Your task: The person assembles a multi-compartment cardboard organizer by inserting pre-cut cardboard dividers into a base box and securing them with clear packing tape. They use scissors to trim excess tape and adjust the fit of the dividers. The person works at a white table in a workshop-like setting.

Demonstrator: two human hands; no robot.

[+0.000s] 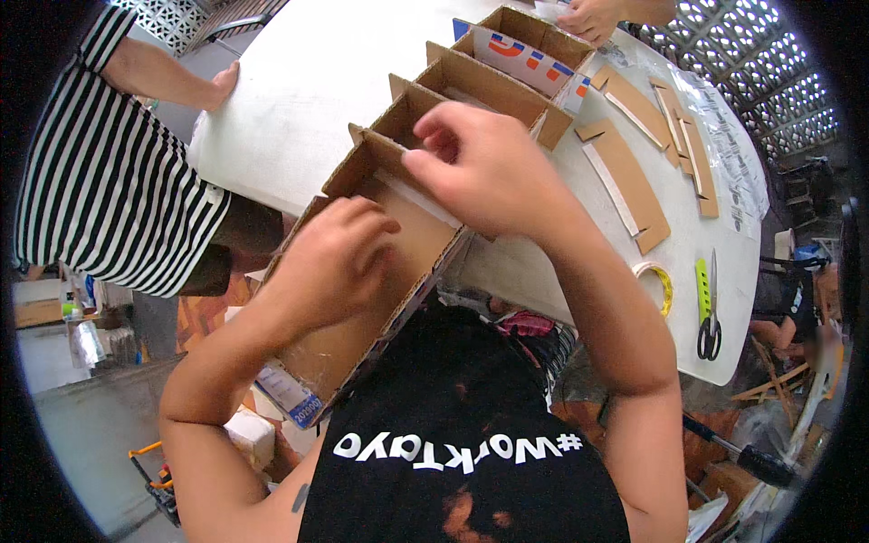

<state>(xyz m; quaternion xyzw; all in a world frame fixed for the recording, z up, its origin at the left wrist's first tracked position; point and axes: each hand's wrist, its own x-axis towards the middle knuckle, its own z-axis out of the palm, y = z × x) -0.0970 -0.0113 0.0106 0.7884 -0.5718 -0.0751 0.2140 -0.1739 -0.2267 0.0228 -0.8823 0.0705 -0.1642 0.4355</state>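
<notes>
A long cardboard box runs diagonally from near my body to the far side of the table. Several upright cardboard dividers cross its far part, while its near part has none. My left hand is over the box's left wall, fingers loosely bent and apart, with nothing visible in them. Farther along, my right hand hovers above the box beside a divider. Its thumb stands apart from the curled fingers, and I see nothing between them. A printed white divider panel stands in the far section.
Slotted cardboard strips lie on the white table, right of the box. Nearer are a tape roll, a green cutter and scissors. One person in stripes stands left; another person's hand is at the far end.
</notes>
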